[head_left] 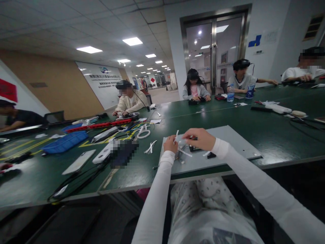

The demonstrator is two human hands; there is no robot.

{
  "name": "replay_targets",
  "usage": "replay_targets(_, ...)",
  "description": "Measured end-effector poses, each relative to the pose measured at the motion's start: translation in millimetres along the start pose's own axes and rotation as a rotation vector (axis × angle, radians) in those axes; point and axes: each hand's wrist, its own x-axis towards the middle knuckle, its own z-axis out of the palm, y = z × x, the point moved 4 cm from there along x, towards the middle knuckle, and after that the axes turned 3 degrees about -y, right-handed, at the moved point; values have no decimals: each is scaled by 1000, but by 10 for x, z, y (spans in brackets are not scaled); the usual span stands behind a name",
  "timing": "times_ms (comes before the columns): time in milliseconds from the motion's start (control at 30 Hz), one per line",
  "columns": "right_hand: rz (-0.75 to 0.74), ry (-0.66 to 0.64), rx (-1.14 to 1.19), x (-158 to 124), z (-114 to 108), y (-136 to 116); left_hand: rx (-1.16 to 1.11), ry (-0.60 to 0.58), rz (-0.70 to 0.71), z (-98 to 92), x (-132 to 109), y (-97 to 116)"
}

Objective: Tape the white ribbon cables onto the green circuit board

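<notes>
Over a grey board (236,145) at the table edge, both hands are close together. My left hand (170,145) is closed on a thin white strip (177,133), which sticks up above its fingers. Just to the right, my right hand (201,138) is closed in a pinch, its fingertips near that strip; what lies between them is too small to make out. Below the hands, a white strip (187,153) and some small pieces lie on the board. A dark item (194,147) is partly hidden by my right hand. Beside it is a small black piece (211,155).
More white strips (151,147) lie left of the board on the green table (142,176). Further left are a white roll (143,134), phones (79,162), cables and a blue tray (65,141). Bottles (230,93) stand across the table, where several people sit.
</notes>
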Motion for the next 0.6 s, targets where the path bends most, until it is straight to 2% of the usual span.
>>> replay_targets(33, 180, 10, -153, 90, 40, 370, 5, 8, 2, 5, -1, -1)
replay_targets(100, 533, -66, -377, 151, 101, 1050, 13, 23, 7, 17, -2, -6)
replay_targets(200, 661, -88, -411, 94, 125, 1669, 13, 40, 26, 30, -4, -12)
replay_targets(333, 705, -82, -403, -41, 113, 2039, -2, 61, 62, 9, -21, 7)
replay_targets(600, 744, -13, -400, -163, 113, 2402, -26, 45, 77, -69, -40, 119)
